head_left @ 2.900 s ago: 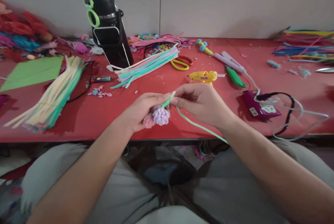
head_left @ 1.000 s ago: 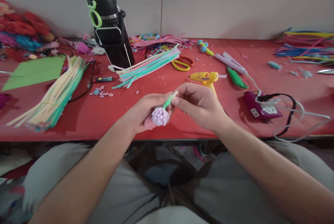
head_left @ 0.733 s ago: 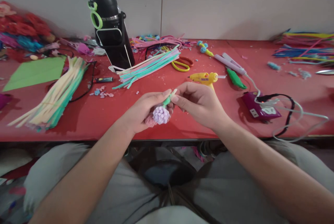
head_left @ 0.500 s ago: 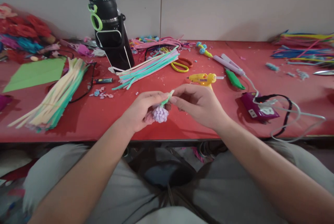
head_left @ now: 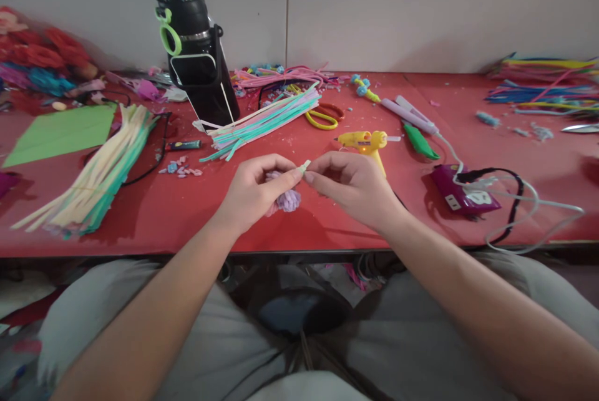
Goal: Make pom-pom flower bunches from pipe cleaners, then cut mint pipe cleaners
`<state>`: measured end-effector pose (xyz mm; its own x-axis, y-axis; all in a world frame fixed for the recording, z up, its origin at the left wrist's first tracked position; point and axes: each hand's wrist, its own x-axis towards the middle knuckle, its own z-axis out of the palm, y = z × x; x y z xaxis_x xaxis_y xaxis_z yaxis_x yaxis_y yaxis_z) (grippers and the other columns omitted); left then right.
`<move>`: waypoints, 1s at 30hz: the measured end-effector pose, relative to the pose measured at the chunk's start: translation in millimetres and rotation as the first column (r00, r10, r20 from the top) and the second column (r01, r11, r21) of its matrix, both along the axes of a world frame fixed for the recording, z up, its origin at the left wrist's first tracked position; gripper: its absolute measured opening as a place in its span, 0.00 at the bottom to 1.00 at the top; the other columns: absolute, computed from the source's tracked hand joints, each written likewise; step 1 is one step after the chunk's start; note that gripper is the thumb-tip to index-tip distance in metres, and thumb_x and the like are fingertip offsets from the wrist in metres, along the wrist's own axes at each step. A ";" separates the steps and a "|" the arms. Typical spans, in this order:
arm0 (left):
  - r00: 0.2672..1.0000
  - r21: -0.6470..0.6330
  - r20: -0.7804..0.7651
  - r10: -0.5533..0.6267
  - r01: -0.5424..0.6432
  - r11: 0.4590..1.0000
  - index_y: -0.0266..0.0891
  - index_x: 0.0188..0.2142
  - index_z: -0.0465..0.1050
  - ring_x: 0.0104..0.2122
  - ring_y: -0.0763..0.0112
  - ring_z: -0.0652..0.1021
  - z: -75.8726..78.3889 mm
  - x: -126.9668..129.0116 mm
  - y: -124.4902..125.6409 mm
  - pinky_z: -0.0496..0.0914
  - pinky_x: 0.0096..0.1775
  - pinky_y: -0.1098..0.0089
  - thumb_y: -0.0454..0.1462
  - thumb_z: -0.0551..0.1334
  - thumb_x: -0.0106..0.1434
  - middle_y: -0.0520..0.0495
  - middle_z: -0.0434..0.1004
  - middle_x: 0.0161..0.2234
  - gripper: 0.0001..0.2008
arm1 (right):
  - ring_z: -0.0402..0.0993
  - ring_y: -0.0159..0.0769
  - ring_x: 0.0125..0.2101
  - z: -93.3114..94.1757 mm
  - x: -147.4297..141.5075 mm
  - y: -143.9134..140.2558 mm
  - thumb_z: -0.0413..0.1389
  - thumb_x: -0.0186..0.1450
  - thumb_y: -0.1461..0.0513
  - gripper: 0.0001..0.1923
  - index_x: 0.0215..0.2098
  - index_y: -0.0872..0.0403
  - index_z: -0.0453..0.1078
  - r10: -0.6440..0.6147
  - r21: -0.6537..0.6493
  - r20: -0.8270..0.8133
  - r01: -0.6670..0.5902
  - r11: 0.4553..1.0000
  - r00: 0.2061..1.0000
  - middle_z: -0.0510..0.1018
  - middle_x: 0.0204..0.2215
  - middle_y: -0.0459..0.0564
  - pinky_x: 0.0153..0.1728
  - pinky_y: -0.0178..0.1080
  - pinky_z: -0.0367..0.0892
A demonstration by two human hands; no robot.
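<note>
1. Left hand (head_left: 253,192) closed around a small pipe-cleaner flower (head_left: 286,199) — lilac pompom head peeping out below the curled fingers, a trace of pink beside it.
2. Turned since half a second ago: knuckles now rolled over the top, hiding most of the lilac head that showed plainly before.
3. Right hand (head_left: 355,186) just beside the left, thumb and forefinger pressed together on the pale green stem tip (head_left: 304,166), which pokes out between the two hands.
4. Only a short stub of stem visible now; nearly three seconds ago a long green strand trailed from the right hand down past the counter edge — gone from sight since.
5. Both hands held just above the near part of the red counter (head_left: 187,214), roughly where they were before.
6. Behind the right hand, unmoved: yellow glue gun (head_left: 362,140), yellow-handled scissors (head_left: 322,116), a fan of pastel pipe cleaners (head_left: 262,120).
7. Black bottle (head_left: 194,52) standing upright at the back left; purple power strip (head_left: 461,192) with cables off to the right.
</note>
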<state>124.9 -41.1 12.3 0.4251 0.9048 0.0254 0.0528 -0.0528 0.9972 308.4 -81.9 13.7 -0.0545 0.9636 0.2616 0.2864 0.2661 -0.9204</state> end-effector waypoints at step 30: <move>0.787 0.473 -0.616 -0.021 0.391 0.789 0.39 0.28 0.76 0.27 0.69 0.72 -3.3 -5.1 3.1 0.61 0.33 0.69 0.30 0.61 0.62 0.48 0.74 0.27 0.07 | 0.71 0.38 0.33 -2.9 9.8 -3.3 0.51 0.65 0.71 0.10 0.34 0.56 0.73 0.116 0.066 0.690 -0.222 0.973 0.714 0.78 0.33 0.53 0.34 0.40 0.62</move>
<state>119.8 -38.1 9.0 0.7009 0.6895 0.1822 0.4959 -0.6548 0.5703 318.2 -85.1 10.8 -0.4266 0.8787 0.2144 0.7565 0.4766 -0.4478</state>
